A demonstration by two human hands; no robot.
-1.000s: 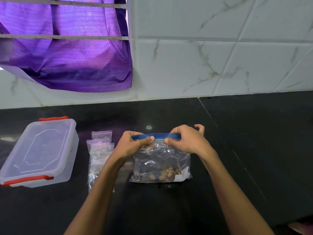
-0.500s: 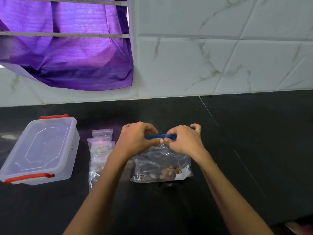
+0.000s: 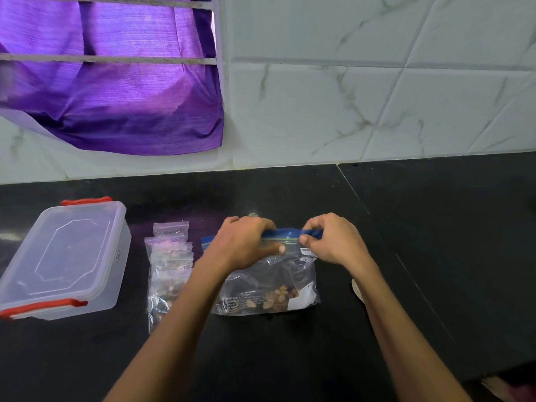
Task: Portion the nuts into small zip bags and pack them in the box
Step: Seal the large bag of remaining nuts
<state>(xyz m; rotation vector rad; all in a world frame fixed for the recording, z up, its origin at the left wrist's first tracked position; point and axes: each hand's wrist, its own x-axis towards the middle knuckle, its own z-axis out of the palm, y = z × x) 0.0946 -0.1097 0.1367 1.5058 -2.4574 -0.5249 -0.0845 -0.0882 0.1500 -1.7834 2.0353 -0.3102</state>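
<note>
Both hands, left (image 3: pixel 246 245) and right (image 3: pixel 333 242), pinch the bag's (image 3: pixel 269 285) blue zip (image 3: pixel 285 234); press evenly along it, keeping nuts (image 3: pixel 278 295) low.

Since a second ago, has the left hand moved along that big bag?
Yes. The left hand has slid rightward along the blue zip strip of the large bag, away from the small bags, which have stayed put.
</note>
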